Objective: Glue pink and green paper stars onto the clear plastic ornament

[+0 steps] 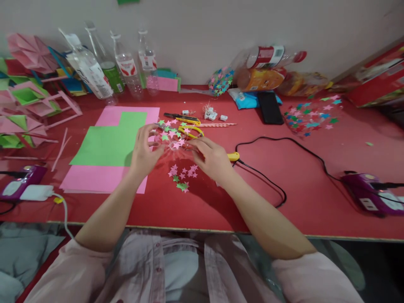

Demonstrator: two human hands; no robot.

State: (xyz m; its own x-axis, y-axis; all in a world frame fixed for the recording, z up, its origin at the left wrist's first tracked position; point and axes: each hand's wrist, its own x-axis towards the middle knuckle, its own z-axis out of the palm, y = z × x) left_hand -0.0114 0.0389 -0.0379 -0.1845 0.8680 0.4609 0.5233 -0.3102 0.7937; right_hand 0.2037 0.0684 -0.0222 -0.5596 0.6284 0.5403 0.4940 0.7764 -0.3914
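Note:
Between my hands is a clear plastic piece, like a cut bottle part, with pink and green paper stars stuck on it. My left hand grips its left side, fingers curved round the rim. From the right, the fingertips of my right hand close on its edge. Loose pink and green stars lie on the red table just below it. A yellow tool end with a black cord shows beside my right hand, the rest hidden under it. Yellow-handled scissors and a cutter knife lie behind the plastic piece.
Green and pink sheets lie at left, near paper crafts. Plastic bottles line the wall. Star-covered plastic pieces, a phone and purple power strips sit around. A black cord loops at right.

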